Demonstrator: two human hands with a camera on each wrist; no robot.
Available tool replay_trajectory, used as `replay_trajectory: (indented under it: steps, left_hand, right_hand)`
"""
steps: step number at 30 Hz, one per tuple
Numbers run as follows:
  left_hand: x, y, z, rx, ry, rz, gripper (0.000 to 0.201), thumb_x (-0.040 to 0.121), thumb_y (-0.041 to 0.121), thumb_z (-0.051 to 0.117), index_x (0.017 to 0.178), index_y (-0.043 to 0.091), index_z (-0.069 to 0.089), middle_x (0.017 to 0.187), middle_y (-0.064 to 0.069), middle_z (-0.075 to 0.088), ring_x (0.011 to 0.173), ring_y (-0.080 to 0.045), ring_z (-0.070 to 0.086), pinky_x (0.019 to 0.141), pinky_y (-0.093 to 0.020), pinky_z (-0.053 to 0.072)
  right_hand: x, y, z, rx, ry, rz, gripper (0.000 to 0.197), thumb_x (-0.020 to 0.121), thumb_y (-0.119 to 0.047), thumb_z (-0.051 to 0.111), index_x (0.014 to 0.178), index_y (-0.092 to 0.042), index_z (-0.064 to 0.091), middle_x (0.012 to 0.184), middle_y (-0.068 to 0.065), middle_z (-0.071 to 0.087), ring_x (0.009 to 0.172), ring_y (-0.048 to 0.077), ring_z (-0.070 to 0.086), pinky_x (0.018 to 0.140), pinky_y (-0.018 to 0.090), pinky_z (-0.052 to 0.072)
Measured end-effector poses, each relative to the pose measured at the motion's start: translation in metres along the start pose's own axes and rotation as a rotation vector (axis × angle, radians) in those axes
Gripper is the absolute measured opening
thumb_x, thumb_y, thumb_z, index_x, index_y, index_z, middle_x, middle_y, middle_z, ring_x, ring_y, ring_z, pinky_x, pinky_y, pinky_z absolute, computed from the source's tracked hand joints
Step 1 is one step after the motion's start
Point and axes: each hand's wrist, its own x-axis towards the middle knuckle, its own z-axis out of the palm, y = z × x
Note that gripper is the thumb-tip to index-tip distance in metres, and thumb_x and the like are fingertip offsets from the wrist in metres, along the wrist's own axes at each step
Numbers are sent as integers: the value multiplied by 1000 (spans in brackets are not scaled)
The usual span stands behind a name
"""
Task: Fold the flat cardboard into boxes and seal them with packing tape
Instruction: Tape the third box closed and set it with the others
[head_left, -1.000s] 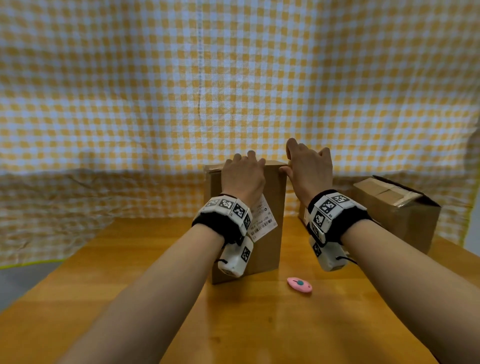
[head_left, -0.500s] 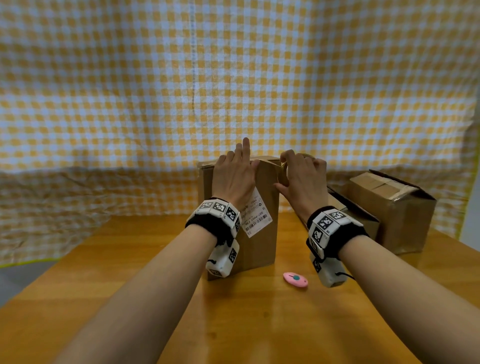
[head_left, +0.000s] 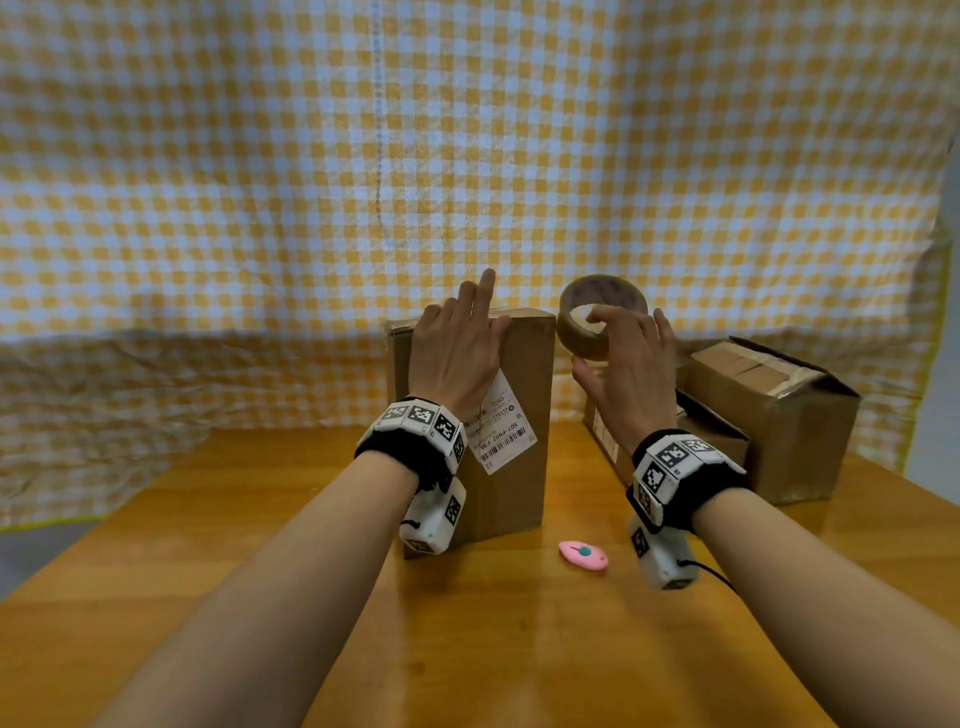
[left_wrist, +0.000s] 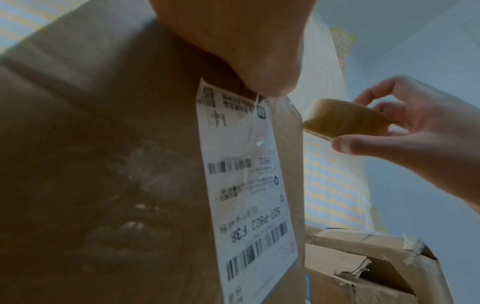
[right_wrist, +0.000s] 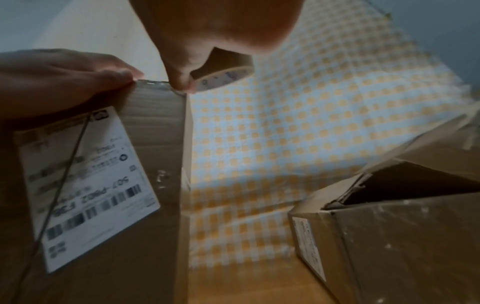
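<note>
Upright cardboard box (head_left: 511, 415) standing on the wooden table (head_left: 467, 649), bearing a white shipping label (head_left: 501, 431) with barcodes on its near face. The left hand (head_left: 457, 353) lies flat against the box's near face at the top edge, fingers extended and grasping nothing; it partly covers the label's upper corner. The right hand (head_left: 626, 364) grips a roll of brown packing tape (head_left: 597, 317), thumb below and fingers over the rim, held in the air just beside the box's upper right corner. In the right wrist view the roll (right_wrist: 223, 72) sits level with the box's top edge. A pink box cutter (head_left: 583, 555) lies on the table near the box's base. To the right stand two further cardboard boxes, the nearer one (head_left: 670, 441) open and largely hidden by the right hand, the farther one (head_left: 774, 415) closed with old tape. A yellow gingham cloth (head_left: 467, 156) hangs behind.
</note>
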Motion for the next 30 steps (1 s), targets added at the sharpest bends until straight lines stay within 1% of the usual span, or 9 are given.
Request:
replay_trajectory:
  steps: [2, 4, 6, 8, 10, 13, 17, 26, 30]
  left_hand:
    - [-1, -3, -2, -59, 52, -21, 45, 104, 39, 39, 141, 15, 44, 129, -4, 55, 83, -23, 63, 80, -35, 48]
    - [-2, -4, -3, -118, 106, -29, 30, 102, 35, 46, 124, 16, 50, 122, -6, 53, 70, -25, 59, 74, -34, 47]
    - [-3, -6, -4, -145, 133, -21, 22, 100, 31, 51, 111, 13, 52, 116, -9, 53, 65, -26, 56, 70, -34, 46]
    - [-3, -8, -4, -125, 133, -5, 22, 100, 30, 52, 106, 10, 54, 113, -12, 53, 64, -29, 56, 66, -33, 43]
    - [-4, -12, -6, -109, 118, 16, 23, 101, 33, 49, 105, 11, 52, 112, -13, 52, 64, -30, 56, 64, -32, 39]
    - [-5, -16, -6, -107, 95, 41, 26, 103, 38, 43, 103, 13, 53, 113, -10, 51, 67, -29, 57, 63, -33, 43]
    - [-5, -19, -2, -107, 111, 75, 26, 104, 38, 41, 106, 15, 55, 114, -7, 52, 70, -25, 57, 70, -36, 50]
    - [-7, -24, 8, -45, 159, 203, 24, 106, 31, 43, 108, 18, 62, 103, 0, 63, 76, -22, 61, 83, -36, 45]
    - [-8, -24, 8, -43, 153, 207, 23, 105, 31, 45, 111, 20, 64, 101, 0, 64, 81, -23, 62, 85, -37, 43]
  right_hand:
    - [-1, 5, -2, 4, -29, -80, 52, 86, -23, 73, 130, -21, 45, 114, 8, 57, 108, 29, 54, 98, 44, 43]
    - [-2, 10, -3, -39, -34, -135, 54, 90, -25, 70, 136, -23, 42, 108, 9, 53, 102, 29, 53, 91, 43, 44]
    - [-2, 12, -3, -51, 4, -168, 56, 89, -26, 70, 138, -25, 44, 104, 9, 50, 98, 27, 49, 92, 45, 43]
    - [0, 13, -4, -61, 50, -206, 55, 89, -25, 71, 139, -26, 48, 105, 10, 49, 99, 25, 47, 97, 50, 41]
    - [2, 13, -5, -82, 72, -239, 54, 89, -24, 70, 140, -27, 52, 108, 9, 47, 102, 24, 47, 101, 56, 39]
    - [5, 12, -4, -108, 66, -244, 54, 90, -24, 67, 142, -29, 53, 108, 8, 45, 103, 24, 46, 99, 54, 39]
    - [8, 9, -4, -135, 33, -214, 54, 90, -27, 67, 142, -30, 54, 107, 9, 48, 105, 23, 46, 101, 53, 37]
    - [15, 5, -4, -88, 28, -199, 53, 86, -26, 68, 138, -26, 55, 110, 8, 43, 109, 24, 43, 105, 61, 37]
    - [18, -1, -3, -109, -2, -152, 55, 87, -30, 64, 141, -30, 50, 118, 7, 42, 124, 26, 42, 118, 63, 17]
